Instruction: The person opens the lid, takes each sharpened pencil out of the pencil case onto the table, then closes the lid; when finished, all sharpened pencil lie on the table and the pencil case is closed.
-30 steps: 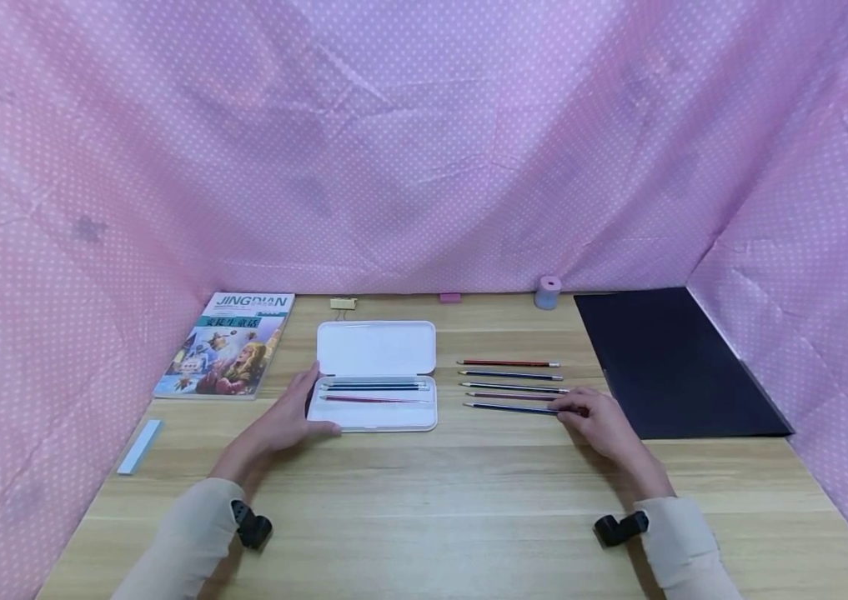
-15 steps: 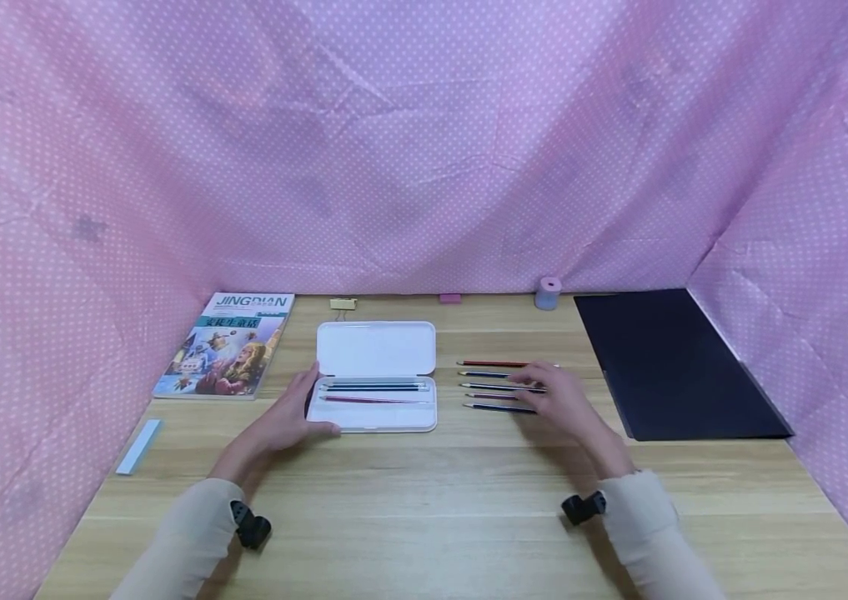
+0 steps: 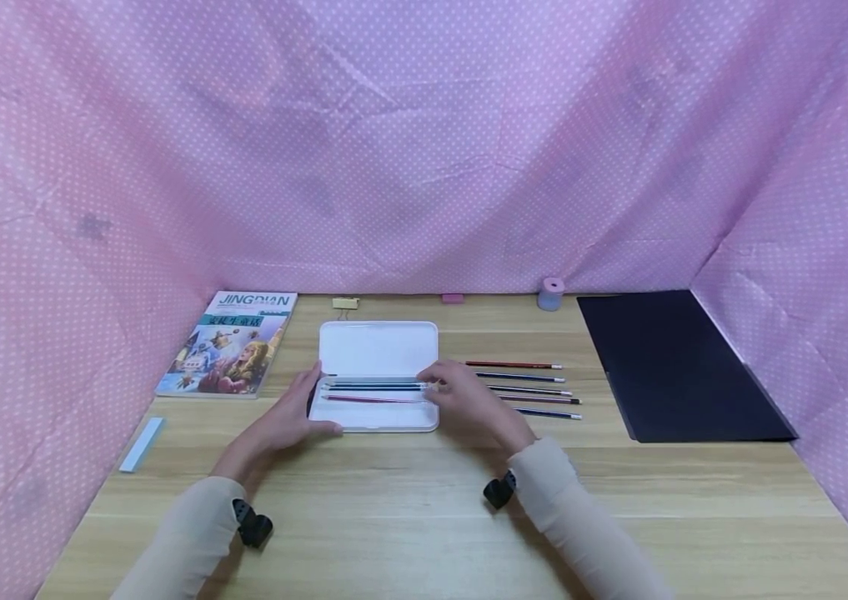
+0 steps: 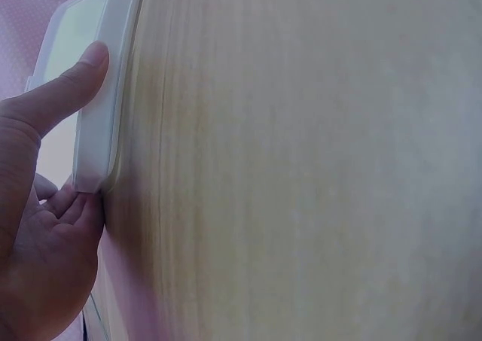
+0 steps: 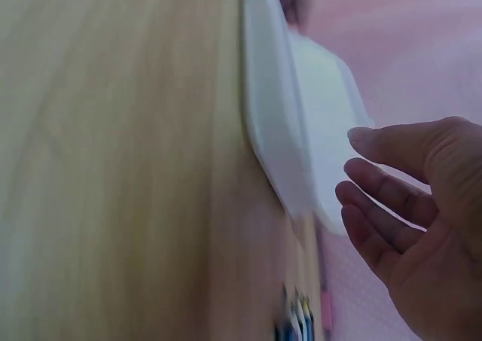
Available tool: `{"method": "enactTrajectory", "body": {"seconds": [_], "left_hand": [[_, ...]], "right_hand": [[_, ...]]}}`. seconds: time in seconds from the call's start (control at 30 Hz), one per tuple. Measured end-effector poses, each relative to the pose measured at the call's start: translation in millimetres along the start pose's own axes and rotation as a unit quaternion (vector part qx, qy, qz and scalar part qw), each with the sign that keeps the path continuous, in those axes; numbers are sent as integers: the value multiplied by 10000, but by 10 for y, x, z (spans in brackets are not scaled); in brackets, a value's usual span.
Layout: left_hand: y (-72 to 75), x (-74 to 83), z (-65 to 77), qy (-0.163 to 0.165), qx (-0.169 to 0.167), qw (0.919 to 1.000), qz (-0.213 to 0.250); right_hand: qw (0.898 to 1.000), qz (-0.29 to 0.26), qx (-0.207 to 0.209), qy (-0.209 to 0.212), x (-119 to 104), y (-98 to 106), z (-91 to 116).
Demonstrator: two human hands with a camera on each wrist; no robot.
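A white pencil case (image 3: 378, 418) lies with its lid raised on the wooden table. Inside it are dark pencils (image 3: 374, 387) and a red pencil (image 3: 363, 399). My left hand (image 3: 290, 419) grips the case's left end, thumb along the front wall and fingers around the side. At the case's right end, my right hand (image 3: 464, 398) hovers with fingertips right at the ends of the dark pencils. In the right wrist view its thumb and fingers are loosely bent and apart, nothing between them. Several pencils (image 3: 521, 365) lie in a row on the table, partly hidden behind the right hand.
A magazine (image 3: 232, 346) and a light blue strip (image 3: 142, 444) lie at left. Along the back are a binder clip (image 3: 345, 303), a pink eraser-like block (image 3: 452, 298) and a small pink-and-blue cylinder (image 3: 550, 295). A black folder (image 3: 682, 367) covers the right side.
My right hand has left the row of pencils and moved left to the pencil case's right end. The left hand keeps its grip on the case.
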State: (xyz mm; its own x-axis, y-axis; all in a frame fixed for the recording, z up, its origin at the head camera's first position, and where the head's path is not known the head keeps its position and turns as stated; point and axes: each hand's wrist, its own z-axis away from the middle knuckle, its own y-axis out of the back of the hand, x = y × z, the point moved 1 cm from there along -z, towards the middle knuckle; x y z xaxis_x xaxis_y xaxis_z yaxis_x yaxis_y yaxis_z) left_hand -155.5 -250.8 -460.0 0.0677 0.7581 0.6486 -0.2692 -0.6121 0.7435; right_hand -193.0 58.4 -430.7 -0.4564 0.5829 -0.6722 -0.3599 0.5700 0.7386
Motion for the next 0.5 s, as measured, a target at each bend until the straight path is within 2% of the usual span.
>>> {"method": "enactTrajectory", "body": {"seconds": [0.13, 0.3, 0.5], "left_hand": [[-11, -12, -6, -6, 9, 10000, -3], [-17, -26, -12, 15, -6, 10000, -2], [-11, -39, -21, 8, -8, 10000, -32]], "right_hand": [[9990, 349, -256, 96, -75, -133, -96], [9936, 1018, -301, 376, -126, -240, -170], [9932, 1102, -289, 238, -183, -258, -202]]}}
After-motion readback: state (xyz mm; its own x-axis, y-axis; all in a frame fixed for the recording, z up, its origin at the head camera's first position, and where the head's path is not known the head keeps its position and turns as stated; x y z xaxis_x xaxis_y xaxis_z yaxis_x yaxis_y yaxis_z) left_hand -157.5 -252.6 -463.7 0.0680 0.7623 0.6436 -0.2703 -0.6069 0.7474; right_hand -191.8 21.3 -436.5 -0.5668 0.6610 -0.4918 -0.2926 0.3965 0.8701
